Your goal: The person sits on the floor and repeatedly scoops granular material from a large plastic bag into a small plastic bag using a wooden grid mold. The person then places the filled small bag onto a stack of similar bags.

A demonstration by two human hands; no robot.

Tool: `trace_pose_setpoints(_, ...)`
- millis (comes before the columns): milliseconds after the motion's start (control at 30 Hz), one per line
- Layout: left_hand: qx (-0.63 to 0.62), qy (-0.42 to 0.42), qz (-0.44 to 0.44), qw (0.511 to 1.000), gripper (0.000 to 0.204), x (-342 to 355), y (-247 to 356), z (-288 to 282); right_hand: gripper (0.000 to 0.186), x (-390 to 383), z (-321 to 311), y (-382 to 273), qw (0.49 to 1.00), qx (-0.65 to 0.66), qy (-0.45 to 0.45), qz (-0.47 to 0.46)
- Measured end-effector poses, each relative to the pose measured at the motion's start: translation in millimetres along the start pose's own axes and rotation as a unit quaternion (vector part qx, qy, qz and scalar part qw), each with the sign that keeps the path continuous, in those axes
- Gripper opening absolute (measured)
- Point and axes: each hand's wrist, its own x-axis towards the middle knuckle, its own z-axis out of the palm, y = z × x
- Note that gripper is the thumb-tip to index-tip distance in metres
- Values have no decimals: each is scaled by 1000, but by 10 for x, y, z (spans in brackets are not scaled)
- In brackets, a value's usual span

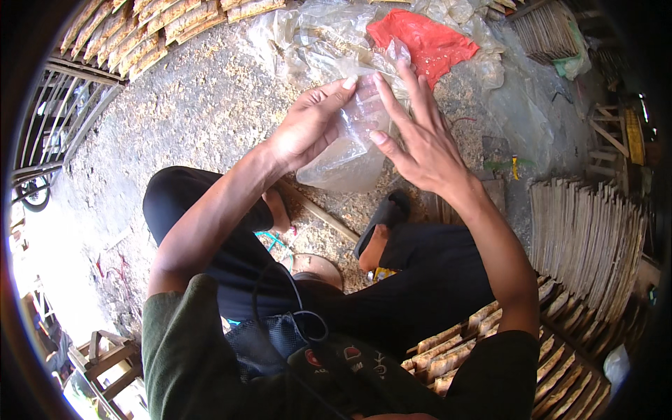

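Observation:
A clear plastic bag point(341, 166) hangs between my hands, above the floor and past my feet. My left hand point(313, 120) pinches its upper edge between thumb and fingers. My right hand point(423, 143) has its fingers spread, with the fingertips against or just beside the bag's upper right part; whether they press on it is hard to tell. Beyond my hands lie crumpled clear plastic sheets point(297, 43) and a red plastic bag point(427, 43).
Stacked wooden pieces point(150, 24) stand at the far left, and stacked thin boards point(584, 234) at the right. More wooden pieces point(455, 350) lie near my right elbow. Wood shavings litter the concrete floor point(189, 115). A wooden stick point(323, 215) lies between my feet.

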Motion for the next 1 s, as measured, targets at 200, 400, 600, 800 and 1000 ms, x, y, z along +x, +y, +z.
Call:
trace_pose_setpoints(200, 112, -32, 26, 993, 43, 7, 147, -70, 98, -20, 51, 230, 985, 92, 53, 133)
trace_pose_setpoints(400, 108, -38, 40, 993, 34, 8, 345, -191, 94, -6, 128, 73, 993, 19, -79, 81)
trace_pose_setpoints(600, 110, 12, 32, 993, 35, -5, 376, -179, 87, 28, -83, 120, 976, 192, 105, 5)
trace_pose_setpoints(800, 109, 33, 29, 993, 35, -16, 407, -132, 53, -102, -680, -167, 575, 802, 72, -145)
trace_pose_setpoints(1000, 113, 65, 31, 991, 36, 175, 289, -341, 26, -777, -1482, -490, 425, 869, 29, -251)
